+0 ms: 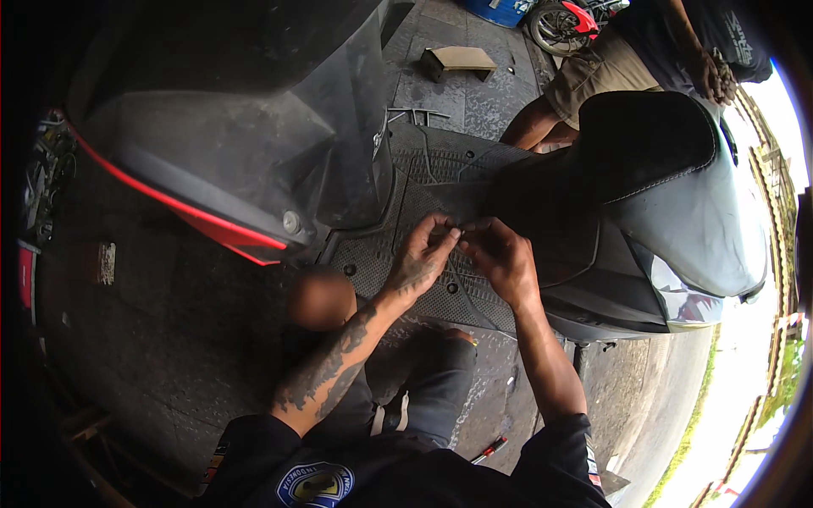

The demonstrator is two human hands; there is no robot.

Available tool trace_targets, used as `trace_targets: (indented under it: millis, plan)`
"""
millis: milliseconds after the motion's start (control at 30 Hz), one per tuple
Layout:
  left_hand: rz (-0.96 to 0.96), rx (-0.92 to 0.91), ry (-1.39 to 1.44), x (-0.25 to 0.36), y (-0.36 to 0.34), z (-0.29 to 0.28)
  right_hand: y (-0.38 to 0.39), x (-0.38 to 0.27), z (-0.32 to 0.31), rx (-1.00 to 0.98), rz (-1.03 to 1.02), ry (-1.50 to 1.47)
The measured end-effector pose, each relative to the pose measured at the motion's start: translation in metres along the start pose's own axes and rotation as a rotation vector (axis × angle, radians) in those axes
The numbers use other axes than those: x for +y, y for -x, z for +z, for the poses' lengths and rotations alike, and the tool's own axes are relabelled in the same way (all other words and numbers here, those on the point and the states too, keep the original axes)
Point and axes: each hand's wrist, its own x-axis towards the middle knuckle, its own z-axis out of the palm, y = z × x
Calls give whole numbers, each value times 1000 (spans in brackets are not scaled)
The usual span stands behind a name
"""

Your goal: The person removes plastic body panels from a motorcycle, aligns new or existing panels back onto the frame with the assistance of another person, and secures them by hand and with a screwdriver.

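Observation:
Both hands are raised above the scooter's dark textured footboard (423,313) and meet at the fingertips. My left hand (423,258) is closed in a pinch on something small and dark (459,233) that I cannot make out. My right hand (502,262) is curled round the same spot, its thumb and index finger close to my left thumb. To the left is the scooter's black front panel (212,135) with red trim (220,227). To the right are its black stitched seat (644,144) and silver-grey side body (711,237).
A co-worker (593,76) crouches beyond the seat. Behind are a block (457,59), a blue drum (495,8) and a red two-wheeler (563,25). A red-handled screwdriver (491,449) lies on the stained floor (644,398) below me. Parts (47,178) line the far left.

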Motion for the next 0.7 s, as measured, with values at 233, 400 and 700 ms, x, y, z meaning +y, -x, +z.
trace_targets:
  millis: [233,400,700]
  plan:
    - [-172,147,-21,-32,-55,-17,-103,52,-3,145,-253,535]
    - [-160,42,23,-10,-46,-9,-165,115,-35,164,-46,903]
    - [-111,54,138,19,-43,-20,-172,107,-22,75,112,940]
